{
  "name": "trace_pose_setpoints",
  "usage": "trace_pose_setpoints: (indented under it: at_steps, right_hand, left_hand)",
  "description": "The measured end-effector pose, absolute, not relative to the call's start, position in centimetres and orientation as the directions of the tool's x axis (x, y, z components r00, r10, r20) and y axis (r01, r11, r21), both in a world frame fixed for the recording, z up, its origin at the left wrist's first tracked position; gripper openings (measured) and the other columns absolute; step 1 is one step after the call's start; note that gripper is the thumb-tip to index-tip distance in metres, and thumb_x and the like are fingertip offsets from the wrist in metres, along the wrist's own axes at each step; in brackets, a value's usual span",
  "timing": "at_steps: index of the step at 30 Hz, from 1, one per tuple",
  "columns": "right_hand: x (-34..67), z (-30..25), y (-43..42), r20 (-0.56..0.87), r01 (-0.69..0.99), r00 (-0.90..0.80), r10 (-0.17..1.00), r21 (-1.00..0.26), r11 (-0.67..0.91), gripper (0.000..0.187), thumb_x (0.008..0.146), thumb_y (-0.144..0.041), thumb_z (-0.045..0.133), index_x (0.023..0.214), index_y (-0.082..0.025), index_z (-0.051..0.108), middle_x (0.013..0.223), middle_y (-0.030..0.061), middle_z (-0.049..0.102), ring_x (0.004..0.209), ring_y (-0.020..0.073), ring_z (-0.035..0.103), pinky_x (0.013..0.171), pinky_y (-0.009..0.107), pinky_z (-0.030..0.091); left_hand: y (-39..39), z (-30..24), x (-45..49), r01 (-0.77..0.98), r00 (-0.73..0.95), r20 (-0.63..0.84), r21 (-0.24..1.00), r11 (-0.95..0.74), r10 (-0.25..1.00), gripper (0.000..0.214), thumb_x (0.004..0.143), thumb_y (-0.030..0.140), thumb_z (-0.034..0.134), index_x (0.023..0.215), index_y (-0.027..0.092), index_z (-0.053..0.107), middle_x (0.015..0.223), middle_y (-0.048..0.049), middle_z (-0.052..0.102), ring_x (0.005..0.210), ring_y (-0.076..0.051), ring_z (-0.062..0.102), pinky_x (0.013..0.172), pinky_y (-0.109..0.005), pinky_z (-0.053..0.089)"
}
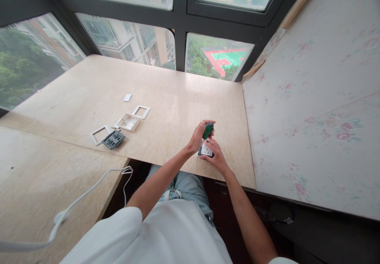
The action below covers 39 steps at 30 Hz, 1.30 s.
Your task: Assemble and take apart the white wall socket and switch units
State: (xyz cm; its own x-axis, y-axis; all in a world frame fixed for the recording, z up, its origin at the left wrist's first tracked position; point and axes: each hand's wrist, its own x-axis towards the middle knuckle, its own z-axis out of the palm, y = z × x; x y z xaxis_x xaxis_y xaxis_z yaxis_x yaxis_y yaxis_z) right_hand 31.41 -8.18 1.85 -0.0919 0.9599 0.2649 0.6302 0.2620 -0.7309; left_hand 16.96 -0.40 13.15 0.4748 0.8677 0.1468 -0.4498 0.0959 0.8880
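Observation:
A screwdriver (208, 130) with a green and dark handle is gripped in my left hand (197, 136), its shaft pointing down. The tip meets the left side of a white-faced wall socket (206, 150), which rests on the sill near its front edge. My right hand (217, 156) closes around the socket from the right, thumb at the near side and fingers at the far side. Part of the socket is hidden beneath those fingers.
Left on the sill (172, 97) lie a dark socket module (114, 139), a white mounting box (129, 122), white frames (142, 111) (95, 136) and a small white plate (127, 97). A white cable (86, 192) crosses the left worktop. A floral wall (314, 129) bounds the right.

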Motion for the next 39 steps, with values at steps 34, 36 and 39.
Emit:
trace_pose_setpoints:
  at_steps: [34, 36, 39]
  right_hand:
    - [31.5, 1.6, -8.1, 0.306, 0.606, -0.088, 0.948, -0.739, 0.295, 0.068, 0.076, -0.053, 0.075, 0.136, -0.026, 0.056, 0.142, 0.0133, 0.054, 0.139, 0.0332, 0.039, 0.115, 0.058, 0.030]
    - [31.5, 1.6, -8.1, 0.301, 0.607, -0.086, 0.950, -0.740, 0.289, 0.069, 0.075, -0.053, 0.075, 0.136, -0.026, 0.056, 0.141, 0.0134, 0.054, 0.139, 0.0335, 0.039, 0.115, 0.058, 0.030]
    - [31.6, 1.5, -8.1, 0.300, 0.606, -0.085, 0.950, -0.741, 0.288, 0.069, 0.075, -0.053, 0.074, 0.136, -0.026, 0.056, 0.142, 0.0130, 0.054, 0.140, 0.0334, 0.038, 0.115, 0.059, 0.030]
  left_hand:
    - [-0.1, 12.1, 16.8, -0.501, 0.435, 0.182, 0.863, 0.069, 0.882, 0.054, 0.092, 0.066, 0.041, 0.105, 0.016, 0.057, 0.072, -0.0009, 0.056, 0.063, -0.012, 0.053, 0.064, -0.028, 0.043]
    - [-0.1, 12.0, 16.9, -0.502, 0.430, 0.184, 0.863, 0.065, 0.884, 0.056, 0.091, 0.069, 0.039, 0.107, 0.017, 0.054, 0.070, 0.0013, 0.052, 0.058, -0.010, 0.047, 0.059, -0.026, 0.040]
    - [-0.1, 12.0, 17.2, -0.445, 0.415, 0.147, 0.894, 0.059, 0.898, 0.052, 0.080, 0.065, 0.063, 0.102, 0.021, 0.045, 0.076, 0.0038, 0.050, 0.059, -0.008, 0.043, 0.056, -0.023, 0.037]
